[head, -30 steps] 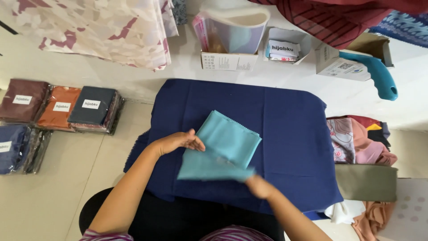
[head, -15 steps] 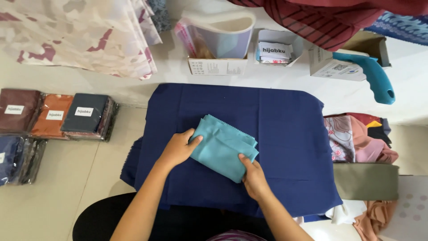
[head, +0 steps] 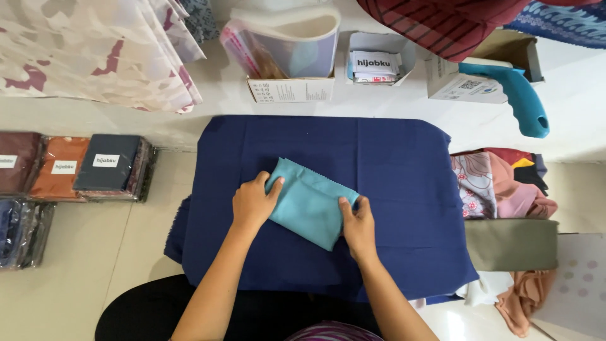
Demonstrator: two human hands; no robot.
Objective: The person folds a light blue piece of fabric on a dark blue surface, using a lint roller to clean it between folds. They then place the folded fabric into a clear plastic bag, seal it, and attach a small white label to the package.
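Head view. A small teal woven cloth, folded into a compact oblong [head: 309, 202], lies tilted at the middle of the dark navy fabric-covered work surface [head: 391, 164]. Your left hand [head: 252, 203] rests flat on the bundle's left end, fingers extended and pressing rather than pinching; your right hand [head: 358, 226] presses its right edge, fingers laid along the fold and thumb side tucked against it. Neither hand lifts the cloth.

Risks, as judged from this layout: the fold is held by pressure alone, so if you ease off one hand first, the layers may spring open at the frayed upper edge. Sliding your palms outward could drag the top layer askew, and the navy covering beneath may wrinkle with it. The bundle sits oblique to the surface edges, so any further fold may come out crooked.

Against the frame half a second ago: the bundle has kept its place and its tilt, and your left hand has drawn slightly toward the left end.
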